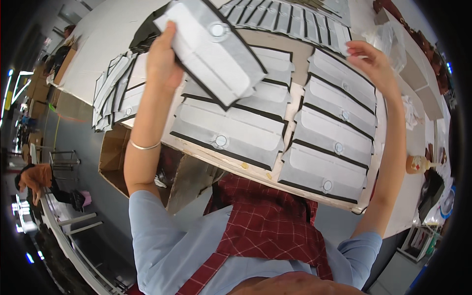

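Head camera view, looking down: a person in a pale blue shirt and red checked apron (265, 231) stands at the near edge of a long worktable (98, 44). Two columns of grey fabric panels (334, 147), each edged in black with a round snap, already lie overlapped on a light wooden board (290, 123) at that near edge, which suggests the laying-out is well along. The left hand (162, 61), a thin bangle at its wrist, grips a stack of the same panels (211, 44) held up above the board's left column, fingers closed round the stack's left edge, so more seem left to place. The right hand (371, 61) rests with loosely curled fingers on the top panel of the right column, holding nothing that can be made out. Another fanned pile of panels (115, 93) sits at the table's left edge, above an open cardboard box (113, 157) on the floor; its contents cannot be seen. Further rows of panels (290, 19) line the far side.
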`<state>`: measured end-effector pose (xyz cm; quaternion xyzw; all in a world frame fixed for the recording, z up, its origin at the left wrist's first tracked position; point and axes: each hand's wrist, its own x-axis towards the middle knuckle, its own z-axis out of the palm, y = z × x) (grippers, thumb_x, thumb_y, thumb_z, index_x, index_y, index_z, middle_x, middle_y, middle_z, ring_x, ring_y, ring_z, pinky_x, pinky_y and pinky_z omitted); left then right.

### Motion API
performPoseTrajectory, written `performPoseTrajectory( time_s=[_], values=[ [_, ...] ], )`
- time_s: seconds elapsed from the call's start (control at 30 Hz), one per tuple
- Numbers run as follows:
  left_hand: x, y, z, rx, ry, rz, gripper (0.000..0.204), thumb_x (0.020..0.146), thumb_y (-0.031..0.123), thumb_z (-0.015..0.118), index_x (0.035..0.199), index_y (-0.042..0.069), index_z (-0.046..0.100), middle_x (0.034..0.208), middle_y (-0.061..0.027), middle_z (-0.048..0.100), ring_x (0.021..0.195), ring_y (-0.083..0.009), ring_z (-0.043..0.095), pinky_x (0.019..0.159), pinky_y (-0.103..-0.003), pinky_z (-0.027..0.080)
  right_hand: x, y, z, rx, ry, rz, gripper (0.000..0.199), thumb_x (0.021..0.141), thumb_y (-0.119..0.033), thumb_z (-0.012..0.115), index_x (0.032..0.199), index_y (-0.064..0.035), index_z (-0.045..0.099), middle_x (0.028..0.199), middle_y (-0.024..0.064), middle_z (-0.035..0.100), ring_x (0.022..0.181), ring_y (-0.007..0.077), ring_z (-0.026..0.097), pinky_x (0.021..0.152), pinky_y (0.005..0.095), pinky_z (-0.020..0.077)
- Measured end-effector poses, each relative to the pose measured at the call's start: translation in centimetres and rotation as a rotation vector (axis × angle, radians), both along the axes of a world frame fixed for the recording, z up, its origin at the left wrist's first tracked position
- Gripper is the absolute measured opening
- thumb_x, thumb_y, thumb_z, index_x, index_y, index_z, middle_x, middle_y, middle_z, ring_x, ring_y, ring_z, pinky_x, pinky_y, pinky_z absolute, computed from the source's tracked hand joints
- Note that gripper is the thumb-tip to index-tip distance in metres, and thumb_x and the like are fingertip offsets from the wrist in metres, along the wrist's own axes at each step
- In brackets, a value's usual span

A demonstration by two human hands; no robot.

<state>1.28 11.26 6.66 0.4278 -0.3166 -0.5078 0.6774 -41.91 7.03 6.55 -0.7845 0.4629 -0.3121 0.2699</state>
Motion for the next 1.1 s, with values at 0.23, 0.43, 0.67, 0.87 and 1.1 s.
performPoseTrajectory(
  time_s=[0.23, 0.43, 0.67, 0.87, 1.1],
  values=[
    [-2.7, -0.3, 2.3, -0.155, -0.479, -0.11, 0.034, 0.094, 0.028, 0.063, 0.113, 0.0, 0.06, 0.104, -0.0073, 0.066, 0.094, -0.017, 0.063, 0.083, -0.034, 0.051, 14.5, 3.3, 2.4, -0.452, -0.132, 0.162, 0.042, 0.086, -0.025, 0.072, 0.121, -0.0054, 0.061, 0.106, 0.0055, 0.067, 0.097, 0.0123, 0.06, 0.083, 0.029, 0.0479],
    [-4.1, -0.7, 9.8, -0.602, -1.609, -0.309, 0.029, 0.083, 0.025, 0.072, 0.092, -0.001, 0.068, 0.068, -0.0221, 0.06, 0.061, -0.028, 0.062, 0.06, -0.036, 0.048, 20.6, 4.1, 10.5, -0.654, -0.108, 0.196, 0.023, 0.082, -0.009, 0.074, 0.101, 0.0012, 0.068, 0.083, 0.005, 0.069, 0.074, 0.009, 0.062, 0.068, 0.0219, 0.049],
    [2.4, -3.3, 7.9, -0.264, -1.219, -0.407, 0.025, 0.08, 0.007, 0.075, 0.102, 0.0, 0.068, 0.081, -0.0051, 0.069, 0.073, -0.012, 0.062, 0.068, -0.026, 0.049, 16.8, -2.0, 8.4, -0.088, -0.307, -0.026, 0.008, 0.083, -0.003, 0.07, 0.089, 0.0019, 0.071, 0.078, 0.0062, 0.069, 0.068, 0.0083, 0.06, 0.062, 0.0214, 0.0474],
    [6.3, -10.0, -2.0, -0.13, -0.623, -0.275, 0.012, 0.087, 0.007, 0.069, 0.096, 0.001, 0.065, 0.076, -0.0043, 0.068, 0.065, -0.0128, 0.061, 0.06, -0.028, 0.048, 12.1, -9.5, -0.5, 0.343, -0.483, -0.033, 0.022, 0.087, -0.017, 0.072, 0.106, -0.0057, 0.071, 0.098, -0.0007, 0.069, 0.09, 0.0073, 0.06, 0.083, 0.0213, 0.0454],
    [3.6, -11.2, -6.0, 0.045, -0.749, -0.178, 0.044, 0.082, 0.026, 0.078, 0.116, 0.004, 0.061, 0.091, -0.0026, 0.07, 0.085, -0.009, 0.06, 0.076, -0.026, 0.045, 12.4, -10.4, -4.7, 0.251, -0.31, -0.055, 0.025, 0.086, -0.013, 0.07, 0.11, -0.006, 0.07, 0.095, 0.001, 0.07, 0.085, 0.0068, 0.059, 0.077, 0.0207, 0.0445]
  ],
)
